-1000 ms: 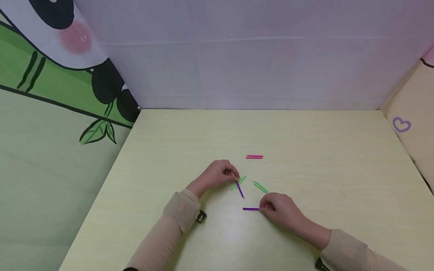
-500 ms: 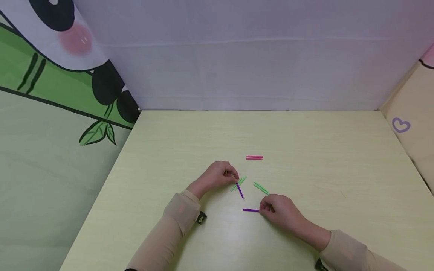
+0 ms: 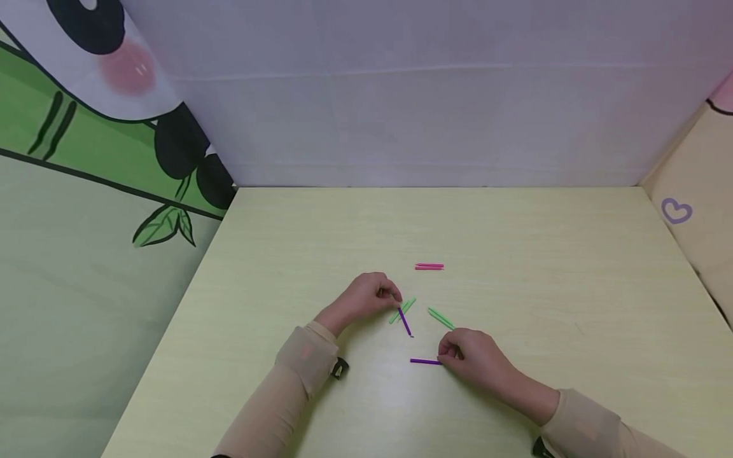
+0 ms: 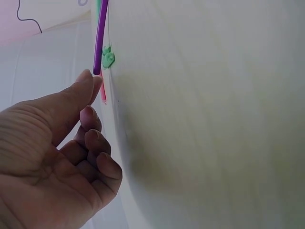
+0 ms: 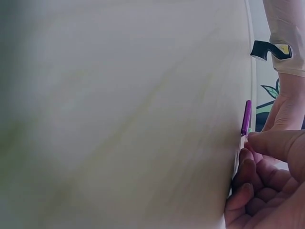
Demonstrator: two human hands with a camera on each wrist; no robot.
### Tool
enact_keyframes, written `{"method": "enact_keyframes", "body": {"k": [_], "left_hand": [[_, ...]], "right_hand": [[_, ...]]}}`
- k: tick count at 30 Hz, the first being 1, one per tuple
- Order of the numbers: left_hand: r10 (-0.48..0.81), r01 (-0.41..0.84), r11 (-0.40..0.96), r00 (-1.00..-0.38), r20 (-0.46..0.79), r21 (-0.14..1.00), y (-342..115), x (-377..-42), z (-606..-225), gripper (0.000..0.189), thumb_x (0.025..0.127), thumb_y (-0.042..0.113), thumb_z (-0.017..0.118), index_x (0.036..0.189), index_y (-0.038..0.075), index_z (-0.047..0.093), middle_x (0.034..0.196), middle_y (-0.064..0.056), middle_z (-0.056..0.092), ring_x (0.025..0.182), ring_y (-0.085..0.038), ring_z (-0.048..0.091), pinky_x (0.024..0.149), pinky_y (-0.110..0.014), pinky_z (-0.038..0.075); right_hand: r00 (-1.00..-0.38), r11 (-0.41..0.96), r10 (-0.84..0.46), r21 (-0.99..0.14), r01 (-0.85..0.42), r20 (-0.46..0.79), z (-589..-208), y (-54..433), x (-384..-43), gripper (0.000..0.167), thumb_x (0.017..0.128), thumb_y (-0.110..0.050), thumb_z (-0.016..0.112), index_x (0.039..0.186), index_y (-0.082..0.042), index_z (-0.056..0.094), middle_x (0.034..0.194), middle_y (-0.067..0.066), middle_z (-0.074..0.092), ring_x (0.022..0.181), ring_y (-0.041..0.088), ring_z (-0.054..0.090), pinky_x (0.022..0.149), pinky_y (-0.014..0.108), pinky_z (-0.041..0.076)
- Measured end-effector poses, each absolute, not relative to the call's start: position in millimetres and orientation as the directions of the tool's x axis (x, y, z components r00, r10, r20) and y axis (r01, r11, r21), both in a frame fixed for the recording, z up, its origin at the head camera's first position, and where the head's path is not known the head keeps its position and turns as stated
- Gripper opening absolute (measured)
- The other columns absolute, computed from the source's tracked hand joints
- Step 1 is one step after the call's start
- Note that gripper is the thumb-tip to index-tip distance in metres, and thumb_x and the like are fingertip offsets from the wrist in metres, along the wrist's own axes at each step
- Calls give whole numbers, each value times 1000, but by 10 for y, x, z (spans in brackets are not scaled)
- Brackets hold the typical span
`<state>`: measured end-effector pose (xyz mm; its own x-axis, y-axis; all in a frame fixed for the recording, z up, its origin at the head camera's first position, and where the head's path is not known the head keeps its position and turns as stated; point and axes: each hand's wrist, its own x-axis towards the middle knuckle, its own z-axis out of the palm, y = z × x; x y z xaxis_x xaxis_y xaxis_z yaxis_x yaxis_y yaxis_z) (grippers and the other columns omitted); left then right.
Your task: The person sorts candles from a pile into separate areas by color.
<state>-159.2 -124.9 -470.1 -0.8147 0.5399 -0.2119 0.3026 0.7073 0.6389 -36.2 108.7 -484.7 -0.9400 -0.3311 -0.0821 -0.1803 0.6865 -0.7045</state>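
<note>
Between thumb and index finger my left hand [image 3: 369,294] pinches the upper end of a thin purple stick [image 3: 405,322]. This stick slants down toward the right, overlapping a pair of green sticks [image 3: 408,306] in the head view. The left wrist view shows the blunt end of the purple stick [image 4: 99,43] right at the fingertips, other fingers curled. My right hand [image 3: 475,356] pinches the right end of a second purple stick [image 3: 424,361], which lies sideways close to the table. In the right wrist view that stick [image 5: 246,117] reaches out beyond the thumb tip.
Two more green sticks [image 3: 441,317] lie just beyond the right hand's fingers. Farther back, two pink sticks [image 3: 429,266] lie side by side. The pale wooden table [image 3: 321,222] meets a lilac backdrop [image 3: 435,127] behind and printed panels at both sides.
The purple stick at my right fingertips has shifted slightly toward me, its right end now a little nearer. My left hand and its stick stay practically still.
</note>
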Motion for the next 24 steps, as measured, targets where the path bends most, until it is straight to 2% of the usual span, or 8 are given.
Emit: {"method": "enact_keyframes", "body": {"k": [24], "left_hand": [[533, 284, 712, -814, -231, 642, -1251, -1567, -4662, 4, 83, 14, 78, 87, 16, 76, 81, 7, 60, 76, -11, 51, 73, -26, 43]], "right_hand": [[-939, 679, -319, -722, -132, -129, -4770, 1072, -357, 13, 83, -10, 76, 78, -18, 67, 68, -11, 52, 64, 8, 47, 59, 23, 41]]}}
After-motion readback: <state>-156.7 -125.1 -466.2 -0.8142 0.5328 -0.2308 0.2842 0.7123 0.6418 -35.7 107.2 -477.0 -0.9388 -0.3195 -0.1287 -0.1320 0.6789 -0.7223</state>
